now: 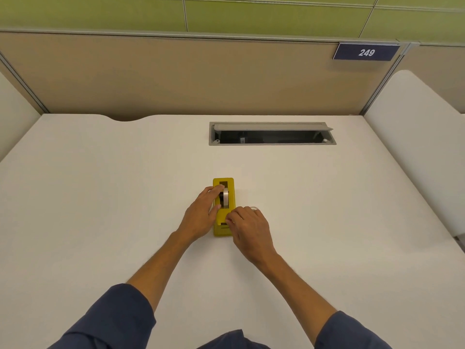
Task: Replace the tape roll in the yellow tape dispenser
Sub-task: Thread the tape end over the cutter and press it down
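A yellow tape dispenser (223,219) lies flat on the white desk (100,197), its cutter end toward me. A tape roll (225,196) with a dark core sits in its well. My left hand (201,215) rests against the dispenser's left side, fingers reaching onto the roll. My right hand (247,227) is curled at the dispenser's near right side, fingertips pinched near the cutter end; what they pinch is hidden. A small pale ring-like object (254,208), maybe another roll, peeks out behind my right hand.
An open grey cable hatch (271,133) is set in the desk behind the dispenser. Beige partition panels enclose the desk, with a blue sign "249" (366,52) at upper right. A white side panel (415,147) stands at the right.
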Demonstrator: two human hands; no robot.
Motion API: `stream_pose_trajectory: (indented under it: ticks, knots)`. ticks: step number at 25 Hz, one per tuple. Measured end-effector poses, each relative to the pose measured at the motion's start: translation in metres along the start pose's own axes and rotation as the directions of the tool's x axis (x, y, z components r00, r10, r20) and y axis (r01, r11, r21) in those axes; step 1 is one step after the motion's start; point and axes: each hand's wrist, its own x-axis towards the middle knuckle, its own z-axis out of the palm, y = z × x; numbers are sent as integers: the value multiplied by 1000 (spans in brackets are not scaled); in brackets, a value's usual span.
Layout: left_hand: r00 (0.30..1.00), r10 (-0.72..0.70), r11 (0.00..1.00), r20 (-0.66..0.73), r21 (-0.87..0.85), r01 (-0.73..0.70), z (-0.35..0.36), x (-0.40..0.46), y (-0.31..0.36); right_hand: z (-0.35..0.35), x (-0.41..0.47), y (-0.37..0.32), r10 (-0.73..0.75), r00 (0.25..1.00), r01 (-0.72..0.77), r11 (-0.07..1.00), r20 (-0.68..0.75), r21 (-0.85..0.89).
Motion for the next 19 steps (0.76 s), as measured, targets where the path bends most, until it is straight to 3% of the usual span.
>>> stream_pose_trajectory:
  ticks: [12, 17, 19]
  knots:
    - [999, -32, 999, 8, 1, 32, 2, -1, -1, -3, -17, -4, -10, 1000, 9, 1000, -21, -23]
    - [973, -49, 998, -226, -41, 41, 7, -13, 10, -4, -16, -2, 11, 999, -11, 1000, -38, 3]
    - [965, -113, 990, -235, -107, 89, 13, -20, 14, -3, -17, -2, 22, 999, -21, 1000, -35, 19]
